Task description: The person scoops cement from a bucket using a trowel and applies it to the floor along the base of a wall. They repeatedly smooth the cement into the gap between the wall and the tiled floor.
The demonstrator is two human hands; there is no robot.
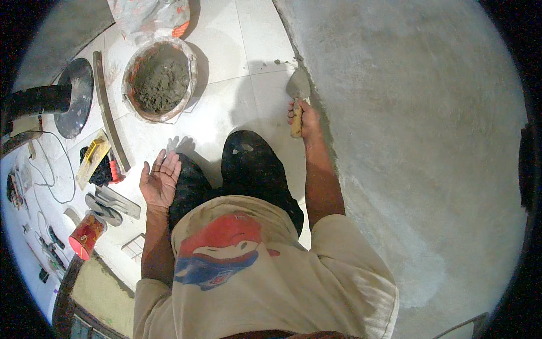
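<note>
My right hand (307,118) grips the wooden handle of a trowel (298,89). Its grey blade rests at the foot of the plastered wall (418,141), where the wall meets the white floor tiles (226,101). A few mortar crumbs lie beside the blade. My left hand (160,179) is held palm up with the fingers spread, holding nothing, beside my dark-trousered knee (248,155). A round pan of grey mortar (161,79) stands on the tiles to the far left of the trowel.
A sack (149,16) lies behind the pan. A long straightedge (110,110), a float (93,157), steel trowels (113,202), a red cup (86,236), a black pan (76,96) and cables lie on the floor at the left.
</note>
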